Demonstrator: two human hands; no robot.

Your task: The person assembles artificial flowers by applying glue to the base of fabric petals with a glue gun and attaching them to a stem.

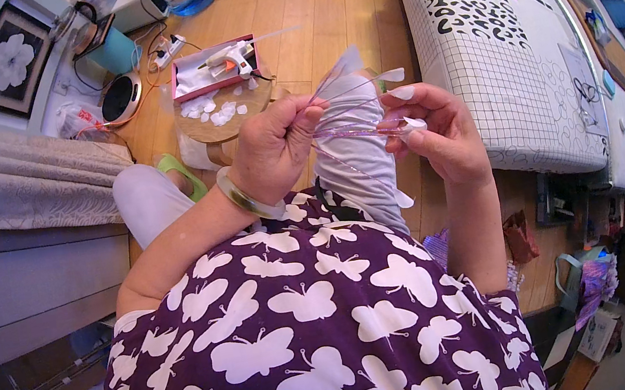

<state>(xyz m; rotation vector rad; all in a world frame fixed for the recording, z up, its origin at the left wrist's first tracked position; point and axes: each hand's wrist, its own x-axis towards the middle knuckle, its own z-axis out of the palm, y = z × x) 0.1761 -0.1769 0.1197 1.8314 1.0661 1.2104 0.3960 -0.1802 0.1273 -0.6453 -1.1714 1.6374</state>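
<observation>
My left hand (275, 145) is closed in a pinch on a bunch of thin, shiny purple stems (343, 132). The stems fan out to the right over my knee, some tipped with white petals; one petal (392, 76) points right and another (405, 199) hangs low. With thumb and fingers, my right hand (438, 132) grips the petal-tipped ends of several stems. White petals show by its fingertips, and its fingers partly hide them. A bangle circles my left wrist.
Ahead, a round wooden stool (258, 105) carries a pink box (216, 89) with a white glue gun (236, 60), beside scattered white petals (223, 114). Cords and a power strip (168, 50) lie to the left. A covered bed (513, 112) stands at right.
</observation>
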